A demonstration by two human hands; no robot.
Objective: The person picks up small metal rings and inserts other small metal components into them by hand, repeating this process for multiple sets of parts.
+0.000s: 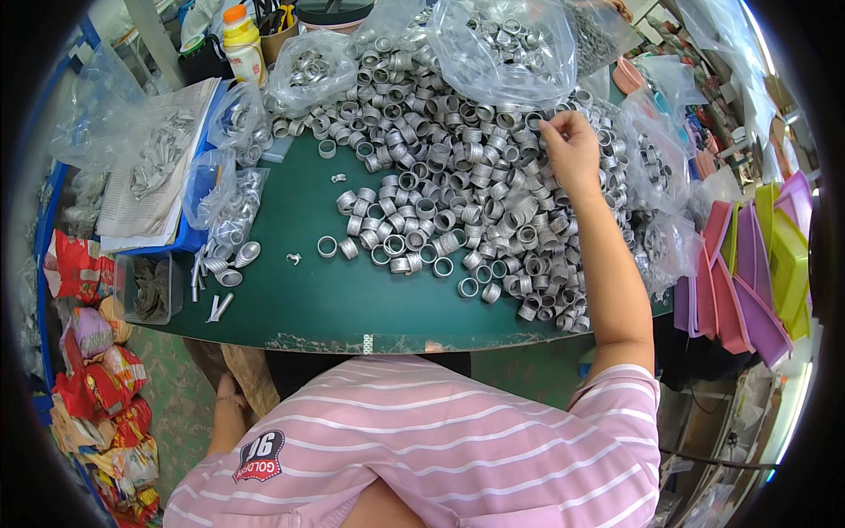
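A large heap of short grey metal rings with ridged outer walls covers the middle and right of a green table. Over the far right of the heap is my right hand, its thumb and fingers drawn together beside the lower edge of a clear plastic bag with rings in it. What the fingertips hold, if anything, I cannot make out. My left hand hangs low at the left, below the table's near edge by some brown cloth; its fingers are hidden.
Several bags of metal parts border the heap. Oval-ended metal pieces lie at the left near a clear plastic box and papers. A bottle with an orange cap stands behind. Colourful plastic bins hang at the right.
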